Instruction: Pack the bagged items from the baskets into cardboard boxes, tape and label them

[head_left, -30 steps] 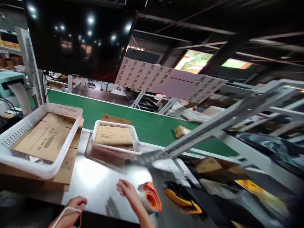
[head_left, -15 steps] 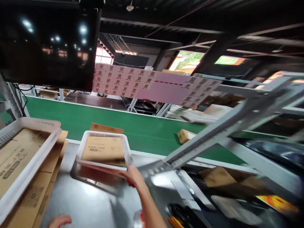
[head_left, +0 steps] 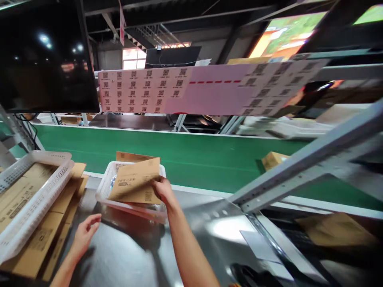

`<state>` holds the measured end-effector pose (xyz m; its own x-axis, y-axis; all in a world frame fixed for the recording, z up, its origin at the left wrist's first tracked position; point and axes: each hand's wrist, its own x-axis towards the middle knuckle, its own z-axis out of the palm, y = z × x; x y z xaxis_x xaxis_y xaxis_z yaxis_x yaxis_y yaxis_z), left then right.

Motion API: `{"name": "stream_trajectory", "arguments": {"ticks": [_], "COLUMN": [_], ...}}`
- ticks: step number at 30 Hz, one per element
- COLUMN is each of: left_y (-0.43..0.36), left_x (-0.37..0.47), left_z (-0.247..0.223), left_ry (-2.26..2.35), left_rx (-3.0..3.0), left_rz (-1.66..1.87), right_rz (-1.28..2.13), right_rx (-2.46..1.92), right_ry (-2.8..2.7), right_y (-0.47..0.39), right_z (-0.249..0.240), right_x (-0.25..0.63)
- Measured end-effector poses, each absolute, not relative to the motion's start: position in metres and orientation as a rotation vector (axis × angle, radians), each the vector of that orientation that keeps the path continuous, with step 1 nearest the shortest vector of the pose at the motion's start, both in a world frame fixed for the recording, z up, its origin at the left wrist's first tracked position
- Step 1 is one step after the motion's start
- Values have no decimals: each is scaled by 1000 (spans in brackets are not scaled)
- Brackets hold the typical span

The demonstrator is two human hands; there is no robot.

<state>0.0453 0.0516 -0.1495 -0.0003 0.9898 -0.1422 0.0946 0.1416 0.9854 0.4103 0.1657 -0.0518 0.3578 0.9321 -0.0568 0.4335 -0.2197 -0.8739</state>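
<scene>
My right hand (head_left: 163, 191) grips the right edge of a flat piece of brown cardboard (head_left: 136, 181) with dark print. The cardboard is tilted, partly lifted over a small white plastic basket (head_left: 103, 191); something bluish and shiny shows in the basket at its left side. My left hand (head_left: 86, 231) hovers over the metal table (head_left: 116, 251), fingers curved and apart, holding nothing. It is between the small basket and a larger white basket (head_left: 61, 181) on the left, which holds flat printed cardboard (head_left: 30, 187).
More flattened cardboard (head_left: 44, 247) lies under the larger basket. Behind the table runs a green conveyor belt (head_left: 194, 155) with a small carton (head_left: 273, 159). A slanted metal frame (head_left: 287, 163) stands at right. A dark screen (head_left: 44, 59) and a pink strip of codes (head_left: 209, 91) hang above.
My right hand has moved from the small basket's corner to the cardboard in it and raised its right side. My left hand has come further into view. The camera view has shifted right.
</scene>
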Motion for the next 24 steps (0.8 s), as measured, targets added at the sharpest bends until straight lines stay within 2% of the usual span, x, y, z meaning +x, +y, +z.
{"name": "stream_trajectory", "arguments": {"ticks": [4, 6, 9, 12, 16, 20, 24], "left_y": [64, 65, 57, 44, 27, 20, 13], "left_x": [29, 22, 17, 20, 27, 35, 45], "left_z": [-124, -108, -83, -63, -47, -43, -53], "left_ry": [1345, 1245, 955, 865, 716, 492, 466], "left_rx": [1026, 972, 878, 826, 910, 1131, 1280], "left_rz": [1240, 1249, 1050, 854, 655, 545, 606], "right_rz": [962, 1155, 1310, 1076, 542, 586, 666], "right_rx": [-1375, -1228, -1280, -1567, -1718, -1696, -1672], "right_ry": [-960, -882, -909, -967, -1257, -1456, -1352], "right_y": [67, 11, -53, -81, -77, -61, -54], "right_z": [-32, -45, -87, -123, -129, -122, -143], "right_x": [428, 427, 409, 382, 360, 352, 342]}}
